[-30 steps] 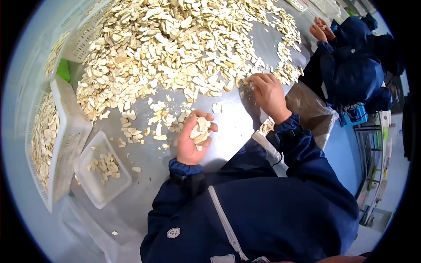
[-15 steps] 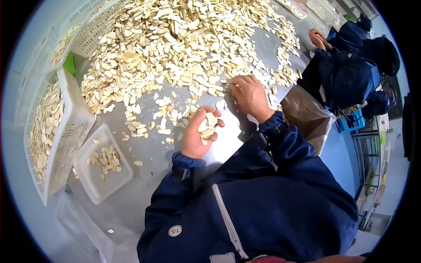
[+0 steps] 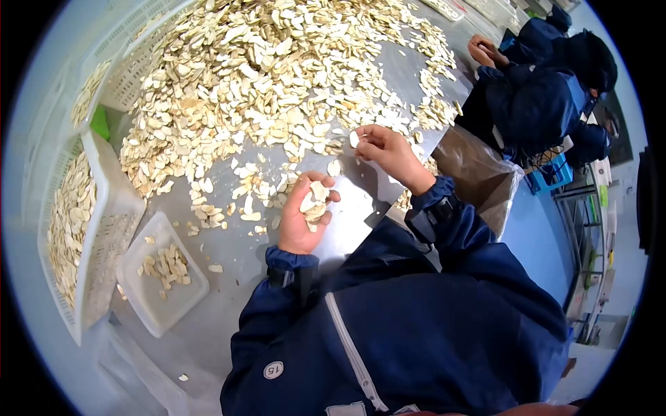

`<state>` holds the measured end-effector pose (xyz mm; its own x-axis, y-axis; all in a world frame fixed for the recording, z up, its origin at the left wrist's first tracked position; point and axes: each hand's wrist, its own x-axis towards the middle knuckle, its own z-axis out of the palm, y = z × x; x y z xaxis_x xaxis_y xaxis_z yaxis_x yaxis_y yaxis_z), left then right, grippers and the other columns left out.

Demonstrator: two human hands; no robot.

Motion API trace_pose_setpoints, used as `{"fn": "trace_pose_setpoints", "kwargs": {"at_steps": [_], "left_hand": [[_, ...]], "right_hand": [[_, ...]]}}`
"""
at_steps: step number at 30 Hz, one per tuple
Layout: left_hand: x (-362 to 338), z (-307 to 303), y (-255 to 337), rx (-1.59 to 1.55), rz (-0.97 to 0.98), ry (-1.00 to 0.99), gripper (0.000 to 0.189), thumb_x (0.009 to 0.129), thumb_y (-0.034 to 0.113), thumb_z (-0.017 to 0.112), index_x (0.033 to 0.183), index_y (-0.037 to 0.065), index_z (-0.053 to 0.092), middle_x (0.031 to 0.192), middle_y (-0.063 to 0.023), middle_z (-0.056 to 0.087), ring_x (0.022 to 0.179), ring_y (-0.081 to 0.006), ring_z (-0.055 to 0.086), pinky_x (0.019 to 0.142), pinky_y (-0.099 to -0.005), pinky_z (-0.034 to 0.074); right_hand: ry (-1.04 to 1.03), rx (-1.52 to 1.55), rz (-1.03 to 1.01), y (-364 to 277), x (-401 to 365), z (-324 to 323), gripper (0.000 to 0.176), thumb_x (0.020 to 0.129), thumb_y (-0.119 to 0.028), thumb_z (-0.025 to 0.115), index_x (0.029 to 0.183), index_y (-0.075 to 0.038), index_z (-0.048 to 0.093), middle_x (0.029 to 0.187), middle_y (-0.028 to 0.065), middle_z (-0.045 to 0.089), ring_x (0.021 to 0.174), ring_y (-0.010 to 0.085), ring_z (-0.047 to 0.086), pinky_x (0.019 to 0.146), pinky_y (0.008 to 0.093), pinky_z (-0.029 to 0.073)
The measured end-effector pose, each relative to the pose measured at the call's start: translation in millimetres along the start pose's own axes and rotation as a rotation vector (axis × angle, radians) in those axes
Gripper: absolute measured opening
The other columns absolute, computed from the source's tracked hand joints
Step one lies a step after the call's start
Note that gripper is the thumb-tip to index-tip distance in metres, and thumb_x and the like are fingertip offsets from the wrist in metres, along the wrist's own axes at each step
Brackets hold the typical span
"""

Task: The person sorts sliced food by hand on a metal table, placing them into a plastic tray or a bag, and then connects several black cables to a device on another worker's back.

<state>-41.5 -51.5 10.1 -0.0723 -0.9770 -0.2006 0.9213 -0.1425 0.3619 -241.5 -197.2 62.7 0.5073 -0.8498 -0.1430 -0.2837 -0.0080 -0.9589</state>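
Several pale dried slices lie cupped in my left hand, its fingers curled round them above the metal table. My right hand pinches a single white slice between thumb and fingers, at the near edge of a large heap of slices. Loose slices are scattered between the heap and my left hand. One slice rests on the table between my two hands.
Left stand a shallow tray holding some slices and white perforated baskets with more. A lined box is at the right table edge. A co-worker in dark blue stands beyond it, hands near the table.
My right hand has lifted from the edge of the heap and now shows a slice in its fingertips. My left hand still cups its slices. The whole view has shifted slightly.
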Motion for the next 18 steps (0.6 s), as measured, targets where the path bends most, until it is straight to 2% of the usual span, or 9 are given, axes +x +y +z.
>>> {"fn": "trace_pose_setpoints", "kwargs": {"at_steps": [2, 4, 9, 10, 12, 13, 14, 15, 18], "left_hand": [[0.5, -2.9, -0.3, -0.004, -0.01, 0.003, 0.026, 0.109, 0.034, 0.052, 0.119, 0.011, 0.06, 0.11, -0.0079, 0.067, 0.093, -0.0201, 0.07, 0.046, -0.0228, 0.05], [-3.1, 4.4, 2.1, 0.049, -0.022, 0.03, 0.029, 0.108, 0.041, 0.053, 0.117, 0.015, 0.062, 0.108, -0.0038, 0.068, 0.093, -0.0171, 0.068, 0.05, -0.022, 0.044], [-0.8, 2.5, -1.8, -0.012, -0.002, 0.074, 0.032, 0.109, 0.042, 0.05, 0.112, 0.013, 0.065, 0.102, -0.0053, 0.072, 0.09, -0.0189, 0.072, 0.052, -0.0244, 0.05], [-1.7, 3.0, -1.5, 0.021, 0.043, 0.075, 0.032, 0.109, 0.041, 0.05, 0.111, 0.013, 0.066, 0.101, -0.0057, 0.072, 0.09, -0.0192, 0.072, 0.053, -0.025, 0.051], [-3.9, 0.6, -3.4, -0.074, 0.068, 0.073, 0.029, 0.111, 0.034, 0.047, 0.111, 0.011, 0.064, 0.101, -0.0059, 0.07, 0.088, -0.02, 0.071, 0.053, -0.022, 0.054], [-10.0, 2.2, -5.5, 0.098, 0.2, 0.109, 0.029, 0.11, 0.035, 0.05, 0.113, 0.01, 0.064, 0.102, -0.0055, 0.069, 0.09, -0.0196, 0.071, 0.051, -0.0211, 0.053], [-8.2, -15.1, 1.7, -0.196, 0.026, -0.005, 0.029, 0.109, 0.035, 0.053, 0.116, 0.009, 0.065, 0.103, -0.006, 0.07, 0.091, -0.0198, 0.07, 0.052, -0.0221, 0.054], [-9.1, -15.4, 1.0, -0.268, 0.027, 0.155, 0.033, 0.109, 0.037, 0.052, 0.118, 0.009, 0.065, 0.103, -0.0081, 0.069, 0.086, -0.0224, 0.069, 0.041, -0.0203, 0.045], [-23.8, -7.5, 27.0, -0.373, 0.055, 0.185, 0.03, 0.108, 0.034, 0.053, 0.118, 0.008, 0.064, 0.102, -0.0088, 0.067, 0.096, -0.0212, 0.066, 0.044, -0.0203, 0.048]], "right_hand": [[0.068, -0.217, -0.104, 0.6, -1.7, 13.6, 0.026, 0.103, -0.013, 0.065, 0.125, 0.0, 0.065, 0.103, 0.004, 0.072, 0.094, 0.0091, 0.067, 0.085, 0.0267, 0.055], [0.078, -0.148, -0.231, -21.6, -16.7, 35.6, 0.029, 0.1, -0.018, 0.067, 0.124, -0.002, 0.069, 0.104, 0.0109, 0.075, 0.09, 0.0189, 0.071, 0.082, 0.0344, 0.057], [-0.107, -0.296, -0.703, -41.5, -23.8, 43.3, 0.034, 0.1, -0.017, 0.065, 0.132, -0.006, 0.066, 0.124, 0.0178, 0.069, 0.114, 0.0353, 0.066, 0.096, 0.0418, 0.054], [-0.096, -0.347, -0.595, -32.8, -18.5, 36.9, 0.038, 0.098, -0.018, 0.066, 0.134, -0.008, 0.065, 0.131, 0.0178, 0.065, 0.123, 0.0377, 0.061, 0.103, 0.0441, 0.05], [-0.037, -0.692, -0.732, -17.3, 0.3, 31.6, 0.04, 0.094, -0.021, 0.069, 0.132, -0.008, 0.066, 0.133, 0.0172, 0.065, 0.123, 0.0398, 0.059, 0.105, 0.0475, 0.049], [-0.08, -0.8, -0.744, -10.4, 4.4, 30.6, 0.042, 0.092, -0.021, 0.071, 0.132, -0.01, 0.066, 0.133, 0.0163, 0.065, 0.124, 0.0406, 0.059, 0.105, 0.0482, 0.049], [-0.136, -0.797, -0.776, -6.2, 5.6, 31.9, 0.04, 0.091, -0.02, 0.074, 0.129, -0.009, 0.068, 0.132, 0.0162, 0.066, 0.124, 0.0409, 0.059, 0.105, 0.048, 0.049], [-0.142, -0.792, -0.78, -2.7, 3.3, 34.6, 0.038, 0.09, -0.018, 0.074, 0.127, -0.008, 0.069, 0.131, 0.0159, 0.066, 0.124, 0.0405, 0.059, 0.105, 0.0478, 0.048], [-0.073, -0.771, -0.732, -4.1, -8.1, 43.1, 0.03, 0.091, -0.013, 0.073, 0.121, -0.007, 0.072, 0.131, 0.0149, 0.065, 0.123, 0.0396, 0.059, 0.106, 0.0473, 0.048]]}}
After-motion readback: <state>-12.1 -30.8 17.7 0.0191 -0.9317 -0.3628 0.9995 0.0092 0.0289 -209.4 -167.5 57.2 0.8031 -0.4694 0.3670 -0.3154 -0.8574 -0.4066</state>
